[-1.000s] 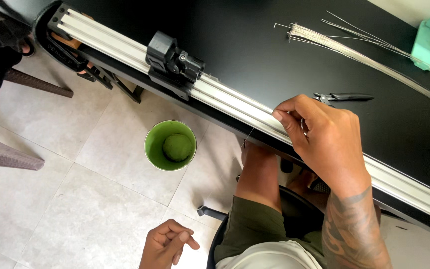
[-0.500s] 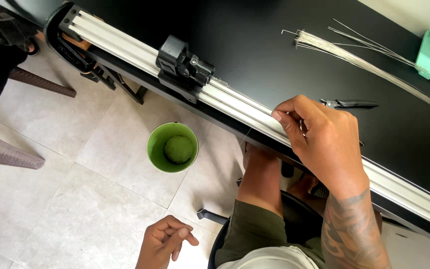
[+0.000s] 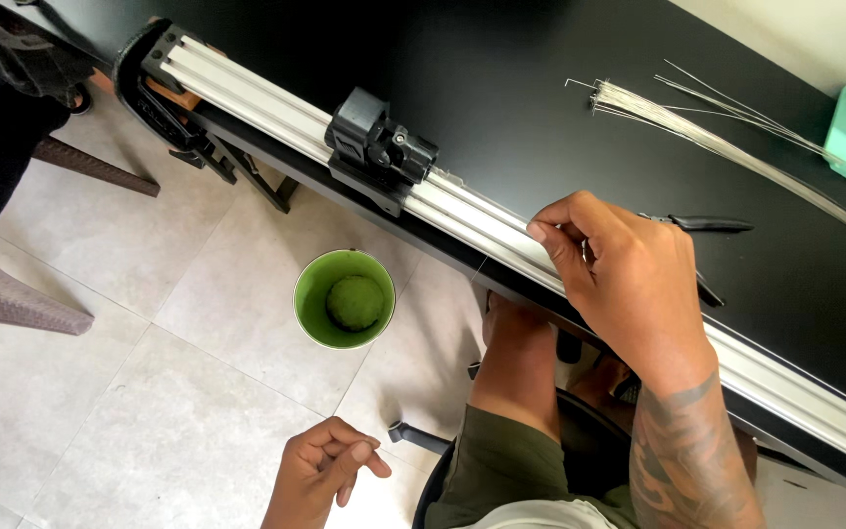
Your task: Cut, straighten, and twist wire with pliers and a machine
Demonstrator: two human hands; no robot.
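Sitting: green bowl (image 3: 344,298), green ball (image 3: 354,302) inside.

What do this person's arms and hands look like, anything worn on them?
Both are bare: no gloves, rings, watch or sleeves in view. The right hand leads into a forearm covered with dark tattoo patterns. The left hand shows no markings; little of its arm is visible.
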